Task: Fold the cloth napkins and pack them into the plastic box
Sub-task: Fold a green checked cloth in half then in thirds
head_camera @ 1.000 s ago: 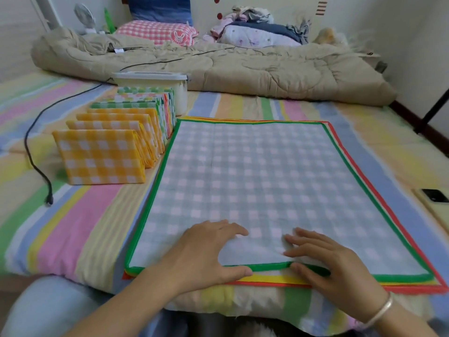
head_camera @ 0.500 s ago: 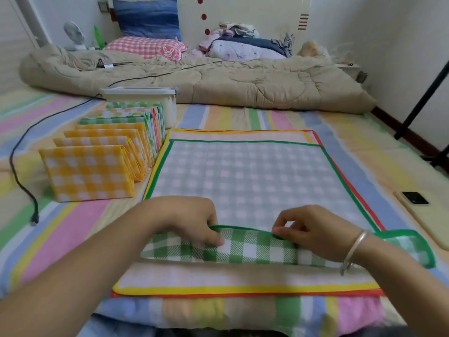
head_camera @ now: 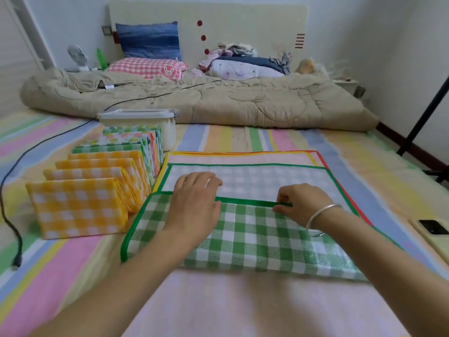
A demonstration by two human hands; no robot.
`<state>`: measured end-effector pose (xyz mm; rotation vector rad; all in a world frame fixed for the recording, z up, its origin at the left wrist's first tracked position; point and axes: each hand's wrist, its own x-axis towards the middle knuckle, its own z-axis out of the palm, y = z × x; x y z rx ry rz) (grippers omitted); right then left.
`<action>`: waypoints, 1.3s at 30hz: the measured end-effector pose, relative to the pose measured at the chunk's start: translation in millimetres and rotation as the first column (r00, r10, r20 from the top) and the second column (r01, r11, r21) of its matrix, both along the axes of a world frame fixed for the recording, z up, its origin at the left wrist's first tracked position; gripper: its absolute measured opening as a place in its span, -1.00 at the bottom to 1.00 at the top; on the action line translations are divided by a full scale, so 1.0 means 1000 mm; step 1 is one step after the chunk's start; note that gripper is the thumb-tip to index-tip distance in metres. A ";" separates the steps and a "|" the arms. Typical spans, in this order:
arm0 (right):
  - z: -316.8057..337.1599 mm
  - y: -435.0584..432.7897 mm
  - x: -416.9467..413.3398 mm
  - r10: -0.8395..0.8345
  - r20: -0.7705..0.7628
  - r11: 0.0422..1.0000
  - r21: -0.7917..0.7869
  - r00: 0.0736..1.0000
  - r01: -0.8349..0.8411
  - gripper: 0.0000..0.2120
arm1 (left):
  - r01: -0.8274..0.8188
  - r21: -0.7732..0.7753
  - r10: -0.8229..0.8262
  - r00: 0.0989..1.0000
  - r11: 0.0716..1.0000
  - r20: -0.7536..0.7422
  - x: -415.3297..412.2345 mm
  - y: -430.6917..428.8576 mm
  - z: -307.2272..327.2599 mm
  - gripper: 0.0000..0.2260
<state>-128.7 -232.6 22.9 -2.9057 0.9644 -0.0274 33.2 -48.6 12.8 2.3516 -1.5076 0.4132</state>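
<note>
A green checked napkin (head_camera: 255, 237) lies on top of a stack of flat napkins (head_camera: 243, 158) on the bed, its near part folded over away from me so the green check faces up. My left hand (head_camera: 194, 205) lies across the folded edge with its fingers reaching onto the pale side. My right hand (head_camera: 301, 205) pinches the green hem of that folded edge. A row of folded napkins (head_camera: 77, 205), yellow in front and green and patterned behind, stands to the left. The white plastic box (head_camera: 143, 122) with a lid stands behind that row.
A black cable (head_camera: 14, 229) runs along the left of the striped bed sheet (head_camera: 60, 271). A phone (head_camera: 433, 227) lies at the right edge. A beige quilt (head_camera: 206, 100), pillows and clothes fill the far end. A black stand leg (head_camera: 422, 117) rises at the right.
Both hands took the near edge of the green-hemmed napkin and carried it away from me, folding it over so the green check now shows. The folded part has grown wider.
</note>
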 end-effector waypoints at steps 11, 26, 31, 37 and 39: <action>-0.054 -0.015 0.043 -0.092 0.122 0.994 -0.051 0.988 0.099 -0.77 | 0.062 0.216 -0.018 0.980 0.974 -0.199 -0.013 0.033 -0.069 -0.13; -0.069 0.024 0.039 -0.098 0.059 0.995 0.008 0.993 0.098 -0.45 | 0.030 0.281 0.030 0.978 0.959 -0.206 -0.012 0.030 -0.091 -0.17; -0.075 0.045 0.019 -0.083 -0.082 0.993 0.078 0.993 0.090 -0.31 | 0.027 0.329 0.022 0.990 0.944 -0.142 -0.015 0.035 -0.095 -0.39; -0.088 0.039 0.005 -0.026 -0.127 0.991 0.124 0.992 0.042 0.10 | -0.027 0.340 0.065 0.993 0.940 -0.102 -0.022 0.039 -0.097 -0.40; -0.091 0.039 0.006 -0.021 -0.106 0.992 0.123 0.994 0.034 0.11 | -0.037 0.343 0.077 0.992 0.939 -0.104 -0.022 0.039 -0.098 -0.39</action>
